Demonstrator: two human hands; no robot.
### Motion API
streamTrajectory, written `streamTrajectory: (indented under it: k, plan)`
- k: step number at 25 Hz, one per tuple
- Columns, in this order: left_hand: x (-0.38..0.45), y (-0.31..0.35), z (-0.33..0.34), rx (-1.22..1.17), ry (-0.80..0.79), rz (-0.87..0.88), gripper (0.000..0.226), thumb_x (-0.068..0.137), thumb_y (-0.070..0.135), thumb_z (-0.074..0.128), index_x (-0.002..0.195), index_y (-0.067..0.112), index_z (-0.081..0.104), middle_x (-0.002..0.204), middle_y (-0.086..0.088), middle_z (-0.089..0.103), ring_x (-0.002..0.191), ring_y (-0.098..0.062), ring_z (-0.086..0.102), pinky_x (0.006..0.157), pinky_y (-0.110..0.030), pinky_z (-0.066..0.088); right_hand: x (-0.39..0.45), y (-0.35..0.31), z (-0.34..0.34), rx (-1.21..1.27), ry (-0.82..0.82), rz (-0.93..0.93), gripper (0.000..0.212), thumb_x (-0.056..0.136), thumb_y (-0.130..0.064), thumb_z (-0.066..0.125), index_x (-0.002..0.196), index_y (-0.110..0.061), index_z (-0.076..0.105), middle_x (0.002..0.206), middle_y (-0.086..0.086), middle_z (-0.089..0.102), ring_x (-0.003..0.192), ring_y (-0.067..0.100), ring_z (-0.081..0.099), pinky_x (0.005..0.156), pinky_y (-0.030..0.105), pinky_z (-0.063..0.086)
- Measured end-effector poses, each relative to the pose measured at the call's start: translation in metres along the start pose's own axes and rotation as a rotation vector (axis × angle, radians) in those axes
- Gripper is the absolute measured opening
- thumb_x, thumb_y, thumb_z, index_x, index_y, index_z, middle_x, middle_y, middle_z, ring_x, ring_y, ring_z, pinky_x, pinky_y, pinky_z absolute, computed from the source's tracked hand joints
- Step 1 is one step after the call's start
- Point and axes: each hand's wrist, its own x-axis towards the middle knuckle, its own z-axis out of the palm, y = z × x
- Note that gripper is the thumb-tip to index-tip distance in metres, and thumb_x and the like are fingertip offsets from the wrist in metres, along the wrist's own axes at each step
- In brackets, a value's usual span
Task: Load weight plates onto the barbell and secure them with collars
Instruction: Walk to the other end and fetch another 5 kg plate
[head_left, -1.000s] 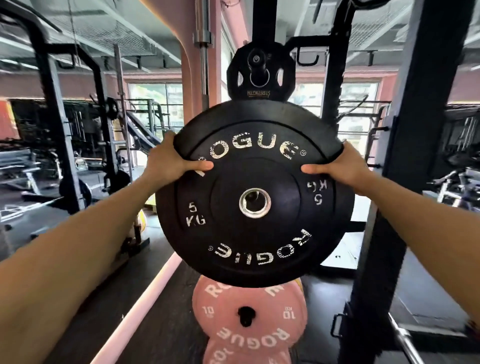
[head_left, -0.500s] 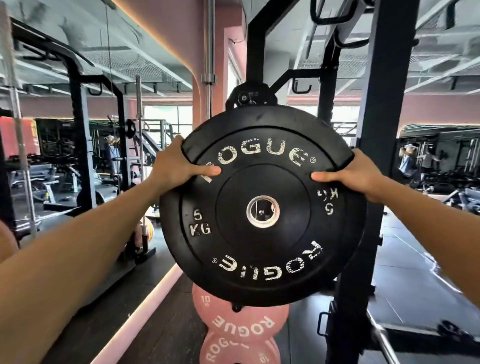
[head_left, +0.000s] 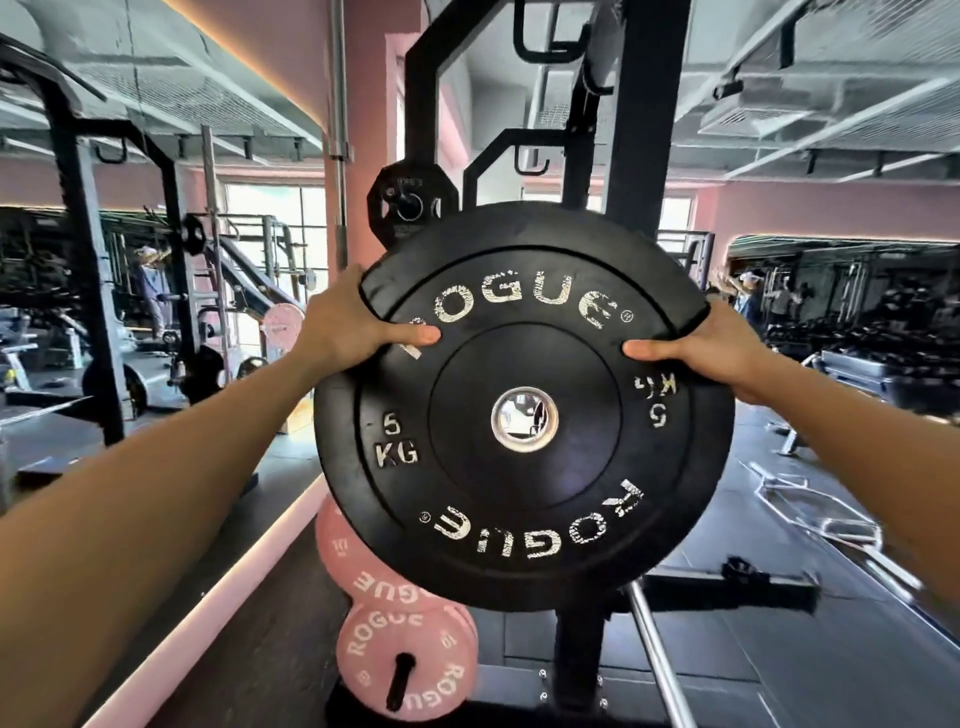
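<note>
A black 5 kg bumper plate (head_left: 524, 493) with white lettering and a steel centre ring hangs in the air in front of me, face toward the camera. My left hand (head_left: 348, 325) grips its upper left rim, thumb across the face. My right hand (head_left: 711, 345) grips the upper right rim the same way. Both arms are stretched out. A steel bar (head_left: 657, 660) runs along the floor at the lower right, below the plate. No collar is in view.
A black rack upright (head_left: 644, 130) stands behind the plate. Pink plates (head_left: 410, 665) sit on low storage pegs, a small black plate (head_left: 410, 208) on a higher peg. A mirror wall is at left, and a hex bar (head_left: 810, 499) lies on the floor at right.
The plate has come off the storage peg and moved right with both hands on it. My view has swung right, so the pink plates now lie at the lower left.
</note>
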Motion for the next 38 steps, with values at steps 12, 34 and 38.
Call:
streamTrajectory:
  k: [12, 34, 38]
  plan:
    - [-0.018, 0.137, 0.214, -0.012, -0.005, -0.068, 0.093, 0.045, 0.061, 0.093, 0.117, 0.019, 0.051, 0.115, 0.006, 0.064, 0.106, -0.017, 0.058, 0.086, -0.03, 0.043, 0.046, 0.161, -0.195, -0.059, 0.021, 0.062, 0.1, 0.025, -0.059, 0.096, 0.115, -0.027, 0.065, 0.103, -0.013, 0.074, 0.096, 0.007, 0.069, 0.091, 0.032, 0.054]
    - [-0.147, 0.113, 0.438, -0.082, -0.067, -0.121, 0.082, 0.052, 0.047, 0.095, 0.115, 0.021, 0.05, 0.095, 0.02, 0.058, 0.085, -0.001, 0.055, 0.061, -0.01, 0.035, -0.039, 0.405, -0.232, -0.042, 0.061, 0.132, 0.098, 0.03, -0.053, 0.097, 0.115, -0.025, 0.058, 0.107, -0.012, 0.067, 0.102, 0.014, 0.065, 0.093, 0.039, 0.053]
    - [-0.198, 0.042, 0.489, -0.073, -0.123, -0.126, 0.087, 0.045, 0.055, 0.096, 0.115, 0.024, 0.055, 0.099, 0.018, 0.066, 0.088, 0.003, 0.061, 0.072, -0.014, 0.045, -0.082, 0.483, -0.189, -0.071, 0.033, 0.171, 0.095, 0.035, -0.054, 0.096, 0.117, -0.024, 0.058, 0.104, -0.012, 0.065, 0.102, 0.016, 0.062, 0.088, 0.034, 0.051]
